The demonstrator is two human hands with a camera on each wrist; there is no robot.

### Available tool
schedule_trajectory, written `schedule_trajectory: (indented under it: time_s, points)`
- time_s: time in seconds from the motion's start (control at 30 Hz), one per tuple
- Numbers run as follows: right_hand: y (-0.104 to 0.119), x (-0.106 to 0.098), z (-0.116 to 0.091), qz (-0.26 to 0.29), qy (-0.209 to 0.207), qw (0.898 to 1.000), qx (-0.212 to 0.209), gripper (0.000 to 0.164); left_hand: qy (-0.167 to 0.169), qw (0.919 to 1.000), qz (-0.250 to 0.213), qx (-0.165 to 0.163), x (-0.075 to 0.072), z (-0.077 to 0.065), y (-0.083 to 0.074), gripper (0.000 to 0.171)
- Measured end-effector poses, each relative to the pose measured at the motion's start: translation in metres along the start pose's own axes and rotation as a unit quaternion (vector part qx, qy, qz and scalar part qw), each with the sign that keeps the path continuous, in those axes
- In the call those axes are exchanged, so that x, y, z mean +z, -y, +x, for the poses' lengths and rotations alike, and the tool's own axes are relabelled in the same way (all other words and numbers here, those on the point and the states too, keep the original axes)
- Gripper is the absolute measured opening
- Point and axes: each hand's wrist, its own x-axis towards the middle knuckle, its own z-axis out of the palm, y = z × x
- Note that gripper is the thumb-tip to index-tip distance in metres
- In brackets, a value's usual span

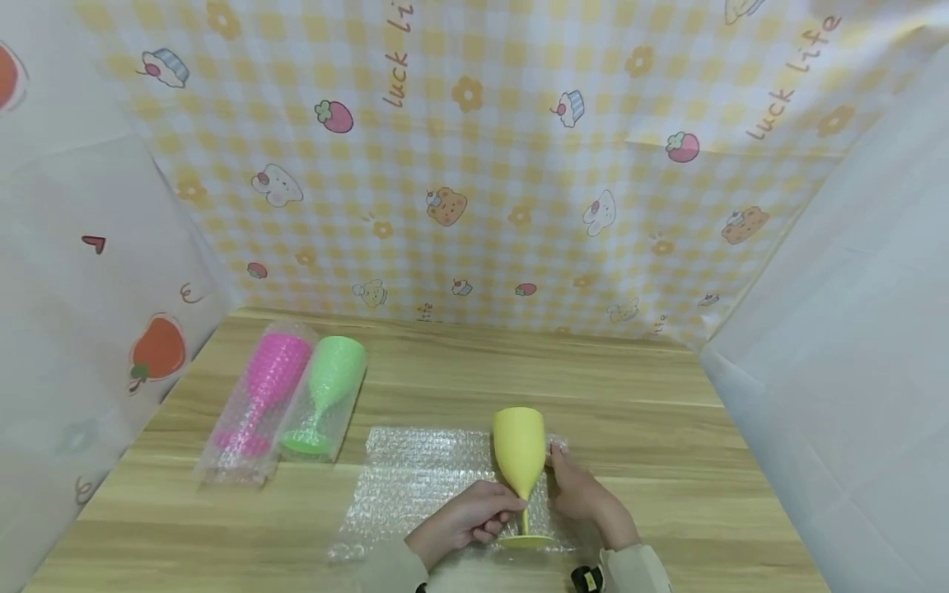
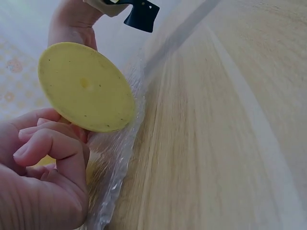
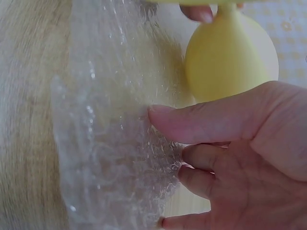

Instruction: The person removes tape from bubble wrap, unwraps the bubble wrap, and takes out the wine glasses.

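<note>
A yellow plastic goblet (image 1: 519, 445) lies over the right part of a bubble wrap sheet (image 1: 415, 473), its bowl pointing away from me. My left hand (image 1: 474, 512) pinches its stem between thumb and fingers. In the left wrist view the goblet's round base (image 2: 86, 87) faces the camera, just above the curled fingers of that hand (image 2: 53, 175). My right hand (image 1: 586, 498) is at the sheet's right edge, beside the bowl. The right wrist view shows its thumb on top of the wrap (image 3: 110, 163) and its fingertips at the edge below, pinching it.
Side by side at the left of the wooden table (image 1: 630, 387) lie a pink goblet (image 1: 274, 371) and a green goblet (image 1: 335, 371), each wrapped in bubble wrap. A checkered cloth (image 1: 460, 148) hangs behind the table, with white sheets (image 1: 853, 329) at both sides.
</note>
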Motion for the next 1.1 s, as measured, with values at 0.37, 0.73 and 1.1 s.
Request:
schedule_trajectory:
  time_s: [0.37, 0.73, 1.1]
  points:
    - [-0.001, 0.0, -0.001, 0.006, -0.008, 1.0, -0.006, 0.09, 0.005, 0.9978, -0.063, -0.019, 0.007, 0.01, -0.004, 0.017]
    - [-0.001, 0.004, -0.001, 0.006, -0.005, 1.0, 0.008, 0.088, 0.009, 0.9971, -0.072, -0.022, 0.006, 0.009, -0.002, 0.015]
    - [0.003, 0.0, -0.001, -0.012, 0.002, 1.0, 0.017, 0.083, -0.018, 0.9992, -0.034, -0.005, -0.02, 0.004, -0.007, 0.018]
